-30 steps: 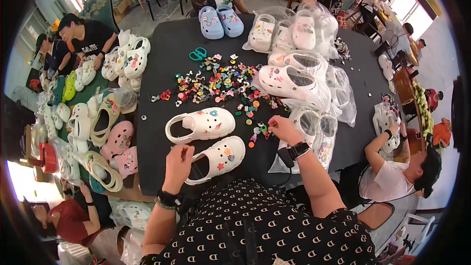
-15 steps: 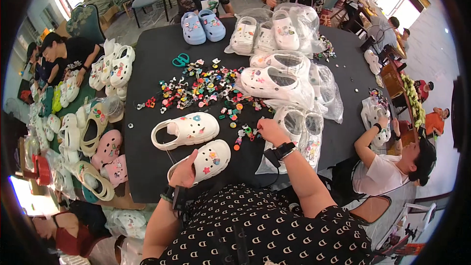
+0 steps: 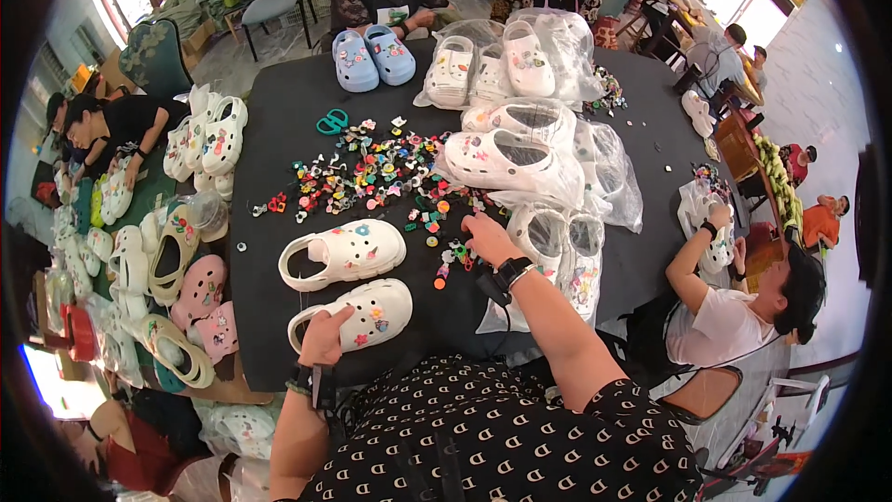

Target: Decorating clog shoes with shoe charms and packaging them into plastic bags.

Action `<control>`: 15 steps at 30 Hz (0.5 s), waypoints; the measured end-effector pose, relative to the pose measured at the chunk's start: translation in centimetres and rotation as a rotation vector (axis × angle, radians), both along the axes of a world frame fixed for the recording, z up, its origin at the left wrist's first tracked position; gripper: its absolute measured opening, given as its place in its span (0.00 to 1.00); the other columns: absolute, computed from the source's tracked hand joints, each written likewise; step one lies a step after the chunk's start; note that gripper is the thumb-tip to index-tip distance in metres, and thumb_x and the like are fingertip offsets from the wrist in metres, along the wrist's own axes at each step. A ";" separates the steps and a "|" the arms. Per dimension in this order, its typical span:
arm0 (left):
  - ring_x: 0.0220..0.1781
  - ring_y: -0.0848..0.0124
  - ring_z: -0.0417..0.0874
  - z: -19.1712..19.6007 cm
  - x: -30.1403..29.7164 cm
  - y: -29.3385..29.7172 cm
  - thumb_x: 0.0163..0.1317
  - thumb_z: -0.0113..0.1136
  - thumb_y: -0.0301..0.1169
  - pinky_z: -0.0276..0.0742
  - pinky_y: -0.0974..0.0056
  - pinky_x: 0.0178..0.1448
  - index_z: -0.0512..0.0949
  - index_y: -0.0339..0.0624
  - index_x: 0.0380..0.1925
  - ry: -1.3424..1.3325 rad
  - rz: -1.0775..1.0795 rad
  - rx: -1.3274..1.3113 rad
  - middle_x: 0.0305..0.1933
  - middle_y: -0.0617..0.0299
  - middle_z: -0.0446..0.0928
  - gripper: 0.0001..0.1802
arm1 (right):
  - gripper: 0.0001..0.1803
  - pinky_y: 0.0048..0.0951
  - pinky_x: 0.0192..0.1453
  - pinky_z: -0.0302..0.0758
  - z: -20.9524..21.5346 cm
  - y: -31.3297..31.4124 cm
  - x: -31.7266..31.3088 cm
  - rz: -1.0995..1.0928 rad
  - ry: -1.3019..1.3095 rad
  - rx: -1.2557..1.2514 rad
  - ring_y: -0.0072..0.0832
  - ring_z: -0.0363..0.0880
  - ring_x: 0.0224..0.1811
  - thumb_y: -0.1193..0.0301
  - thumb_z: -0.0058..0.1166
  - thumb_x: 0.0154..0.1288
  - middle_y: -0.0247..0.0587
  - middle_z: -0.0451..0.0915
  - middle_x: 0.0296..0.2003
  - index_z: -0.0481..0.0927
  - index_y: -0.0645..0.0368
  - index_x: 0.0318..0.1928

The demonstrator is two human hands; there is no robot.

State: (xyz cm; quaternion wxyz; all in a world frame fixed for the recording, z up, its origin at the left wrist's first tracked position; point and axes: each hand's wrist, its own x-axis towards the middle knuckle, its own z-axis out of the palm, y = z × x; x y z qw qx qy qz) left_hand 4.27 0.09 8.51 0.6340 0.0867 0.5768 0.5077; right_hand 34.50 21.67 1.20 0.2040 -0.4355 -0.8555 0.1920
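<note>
On a matte-black tabletop (image 3: 279,121), left hand (image 3: 322,336) grasps white perforated clog (image 3: 386,302), seven o'clock; right hand (image 3: 488,237), grip unclear; pale wall (image 3: 832,153), three o'clock.

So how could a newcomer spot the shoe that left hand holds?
On the black table, at near left, find two unbagged white clogs side by side. Take the closer clog, in the left hand: it bears a red star charm, while the farther clog has a blue flower.

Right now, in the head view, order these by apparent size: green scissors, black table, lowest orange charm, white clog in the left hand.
Black table
White clog
Green scissors
Lowest orange charm
</note>
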 end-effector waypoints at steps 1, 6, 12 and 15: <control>0.35 0.66 0.83 -1.3 -0.4 0.1 0.60 0.62 0.28 0.80 0.61 0.38 0.74 0.23 0.36 0.002 0.004 0.003 0.37 0.51 0.80 0.14 | 0.16 0.42 0.44 0.72 -0.6 0.3 0.0 0.004 0.002 0.003 0.47 0.74 0.42 0.76 0.64 0.46 0.49 0.74 0.36 0.72 0.57 0.36; 0.35 0.68 0.81 -2.0 -0.1 1.7 0.59 0.62 0.30 0.77 0.62 0.36 0.74 0.28 0.33 0.160 0.023 -0.054 0.36 0.54 0.79 0.13 | 0.15 0.43 0.44 0.72 0.8 1.0 -1.6 -0.007 -0.086 -0.153 0.46 0.75 0.41 0.70 0.65 0.48 0.47 0.76 0.31 0.73 0.58 0.34; 0.33 0.68 0.79 -4.1 -1.2 1.6 0.59 0.63 0.30 0.76 0.62 0.36 0.73 0.29 0.33 0.191 0.056 -0.077 0.35 0.55 0.77 0.13 | 0.19 0.42 0.42 0.74 0.4 -0.2 -3.1 -0.068 -0.174 -0.225 0.47 0.77 0.39 0.63 0.70 0.45 0.47 0.79 0.31 0.75 0.60 0.31; 0.34 0.67 0.81 -2.6 -0.6 1.6 0.59 0.62 0.29 0.78 0.62 0.37 0.73 0.29 0.34 0.216 0.012 -0.130 0.36 0.54 0.78 0.13 | 0.19 0.43 0.42 0.74 -1.3 0.0 -2.4 -0.042 -0.099 -0.264 0.48 0.78 0.40 0.62 0.70 0.44 0.48 0.80 0.31 0.77 0.61 0.30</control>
